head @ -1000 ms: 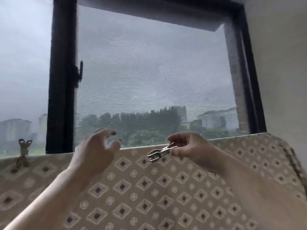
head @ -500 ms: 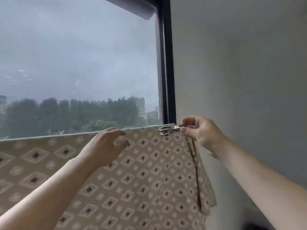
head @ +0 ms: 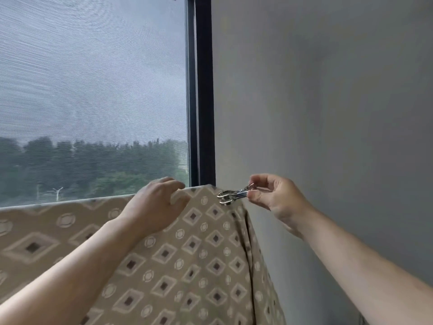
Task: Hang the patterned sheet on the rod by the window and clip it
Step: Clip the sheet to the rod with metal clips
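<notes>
While the patterned sheet (head: 178, 254) hangs over the rod along the bottom of the window (head: 93, 90), its top edge runs level from the left side to the dark window frame (head: 202, 90). The rod itself is hidden under the cloth. The left hand (head: 155, 207) rests on that top fold, fingers curled over the edge and gripping the fabric. Just to its right, the right hand (head: 278, 198) pinches the handles of a metal clip (head: 232, 195) between thumb and fingers, and the clip's mouth sits at the sheet's right corner; whether it already bites the cloth cannot be told. Below the corner the sheet's side falls in a loose fold beside the grey wall (head: 328, 113). Through the window's fine mesh, trees and a pale sky show.
</notes>
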Demonstrator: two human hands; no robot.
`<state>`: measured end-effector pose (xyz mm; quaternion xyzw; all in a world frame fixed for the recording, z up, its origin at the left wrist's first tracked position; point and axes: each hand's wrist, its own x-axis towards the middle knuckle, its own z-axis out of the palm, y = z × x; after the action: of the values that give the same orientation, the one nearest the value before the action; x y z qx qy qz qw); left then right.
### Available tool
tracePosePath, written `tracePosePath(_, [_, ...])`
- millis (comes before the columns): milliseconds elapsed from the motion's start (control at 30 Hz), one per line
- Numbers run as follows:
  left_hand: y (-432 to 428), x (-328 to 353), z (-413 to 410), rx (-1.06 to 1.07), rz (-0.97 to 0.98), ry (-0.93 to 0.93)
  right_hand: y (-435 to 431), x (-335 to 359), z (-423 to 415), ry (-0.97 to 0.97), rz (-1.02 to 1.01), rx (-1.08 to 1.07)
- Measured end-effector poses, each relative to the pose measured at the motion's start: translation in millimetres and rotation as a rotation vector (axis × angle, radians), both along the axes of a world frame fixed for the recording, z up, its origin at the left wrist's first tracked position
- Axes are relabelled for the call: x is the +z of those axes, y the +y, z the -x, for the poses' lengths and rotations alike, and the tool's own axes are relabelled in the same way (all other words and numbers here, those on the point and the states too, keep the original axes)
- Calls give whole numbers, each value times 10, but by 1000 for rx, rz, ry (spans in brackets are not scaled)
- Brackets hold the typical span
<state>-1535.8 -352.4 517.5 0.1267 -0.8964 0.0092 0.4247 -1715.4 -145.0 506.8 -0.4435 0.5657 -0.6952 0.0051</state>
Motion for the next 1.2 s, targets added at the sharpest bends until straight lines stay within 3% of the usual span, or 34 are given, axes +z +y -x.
tracePosePath(233, [-253,122,567,305,73,-153,-341,173,662,43,-56,28])
tracePosePath(467, [-393,212,639,488,28,-192,-870,595,902,303,-177,91])
tracePosePath(667, [-427,265,633,452,-153,-130,-1186,894,997,484,-289,226])
tracePosePath(933, [-194,294,490,379,-192,-102,-1131,1102,1056,588,-383,345])
tracePosePath(1100, [-64,313,489,350,-202,-93,-1070,1224,994,632,-309,321])
tracePosePath(1200, [-7,333,509,349,-195,-77,-1050,1276,928,682,-406,359])
